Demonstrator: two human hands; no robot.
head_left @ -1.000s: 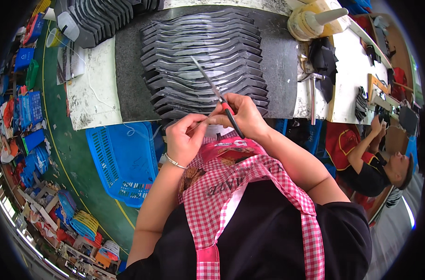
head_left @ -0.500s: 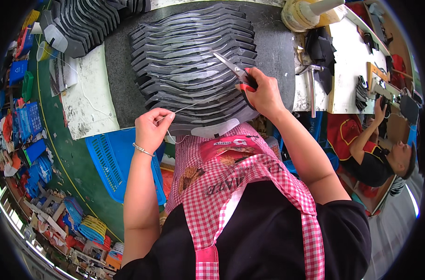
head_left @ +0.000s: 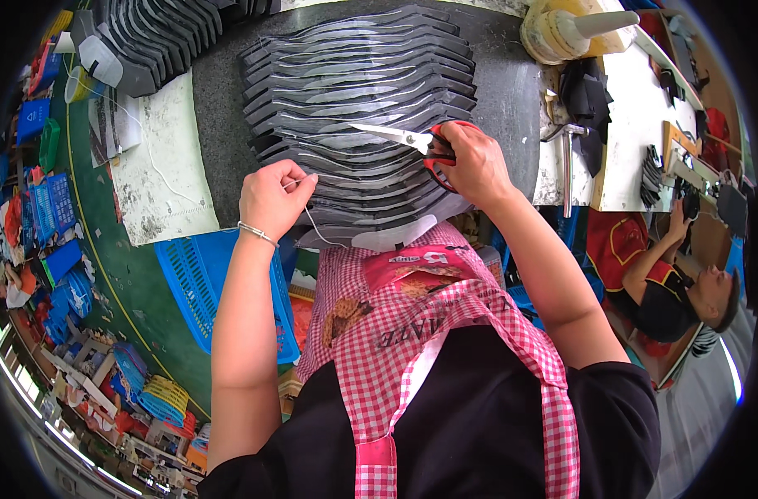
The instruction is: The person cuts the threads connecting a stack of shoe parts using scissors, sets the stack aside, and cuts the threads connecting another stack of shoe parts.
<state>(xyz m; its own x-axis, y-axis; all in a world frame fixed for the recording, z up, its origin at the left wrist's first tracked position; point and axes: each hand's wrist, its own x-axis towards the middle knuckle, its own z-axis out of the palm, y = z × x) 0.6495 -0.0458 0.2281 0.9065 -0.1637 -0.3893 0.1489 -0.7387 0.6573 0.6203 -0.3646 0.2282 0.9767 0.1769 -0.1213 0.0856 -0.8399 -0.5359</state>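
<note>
My right hand [head_left: 481, 169] grips a pair of scissors [head_left: 398, 135] by its red and black handles. The blades point left, look closed, and lie over a fanned row of dark grey, curved, layered pieces [head_left: 362, 75] with lighter grey patches. At the left edge of the row, my left hand [head_left: 271, 200] pinches a thin white cord [head_left: 319, 226] between thumb and forefinger. One length of cord hangs below that hand toward the nearest piece. The row rests on a black mat [head_left: 512, 100], its near end against my checked apron.
A second stack of dark pieces [head_left: 146, 41] sits at the far left. On the right are a plastic glue bottle [head_left: 553, 33], a hammer [head_left: 567, 166] and black scraps [head_left: 587, 96]. A blue basket [head_left: 197, 287] stands below the table edge. A co-worker [head_left: 670, 291] works at the right.
The scissors have swung left and their blades now look closed. My left hand has moved up slightly, and the cord stretched across the pieces toward the right no longer shows.
</note>
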